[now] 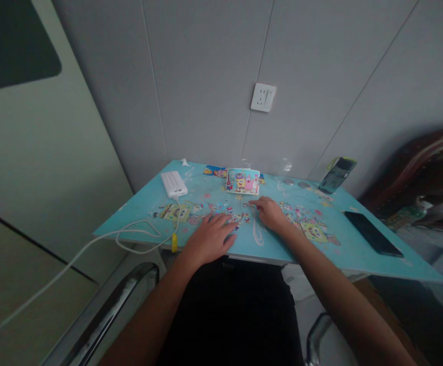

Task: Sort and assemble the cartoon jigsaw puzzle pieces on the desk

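Note:
My left hand (210,237) lies flat on the turquoise cartoon-printed table (358,254), fingers stretched over several small puzzle pieces (240,218). My right hand (270,212) rests just to the right, fingers curled with the fingertips pinched at a small piece near the table's middle; the piece is too small to name. A cartoon picture card (243,181) stands behind both hands.
A white power bank (174,184) lies at the back left with a white cable (91,244) trailing off the left edge. A black phone (373,233) lies at the right; another phone (337,174) leans on the wall. A wall socket (263,97) sits above.

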Demonstrator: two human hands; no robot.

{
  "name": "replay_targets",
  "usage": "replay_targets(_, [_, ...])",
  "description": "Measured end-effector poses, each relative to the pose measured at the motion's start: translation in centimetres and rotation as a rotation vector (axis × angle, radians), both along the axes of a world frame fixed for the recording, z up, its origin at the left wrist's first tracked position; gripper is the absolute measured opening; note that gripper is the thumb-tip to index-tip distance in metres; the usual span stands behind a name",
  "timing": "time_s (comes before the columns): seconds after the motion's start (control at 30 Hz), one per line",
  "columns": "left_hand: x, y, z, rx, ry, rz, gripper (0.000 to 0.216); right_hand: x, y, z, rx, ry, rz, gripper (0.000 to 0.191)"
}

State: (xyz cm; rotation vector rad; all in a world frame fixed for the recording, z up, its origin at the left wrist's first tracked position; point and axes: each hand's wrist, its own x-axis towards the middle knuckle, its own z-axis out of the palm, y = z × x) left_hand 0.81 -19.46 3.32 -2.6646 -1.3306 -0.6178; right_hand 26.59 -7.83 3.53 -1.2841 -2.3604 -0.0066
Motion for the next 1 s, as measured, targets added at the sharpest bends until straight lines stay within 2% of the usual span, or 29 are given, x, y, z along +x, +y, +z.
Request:
replay_targets(0.17, [0.1, 0.0, 0.0, -0.008, -0.003, -0.001, 0.039, -1.1, -0.1, -0.2, -0.023, -0.018, 0.027, 0.049])
replay_targets(0.3, [0.0, -0.1, 0.0, -0.011, -0.007, 0.006, 0.039, -1.1, -0.2, -0.1, -0.047, 0.01, 0.083, 0.054])
replay_targets(0.47, [0.0, -0.1, 0.0, -0.01, -0.01, 0.005, 0.04, 0.2, -0.2, 0.2, -0.016, 0.058, -0.028, 0.058])
replay_targets(0.73, [0.1, -0.2, 0.1, -0.008, -0.016, 0.001, 0.04, 0.3, -1.4, -0.3, 0.007, 0.058, 0.226, 0.057])
replay_targets(1.0, [0.0, -0.1, -0.1, -0.008, -0.021, 0.004, 0.04, 1.2, -1.7, -0.2, 0.004, 0.036, 0.223, 0.061])
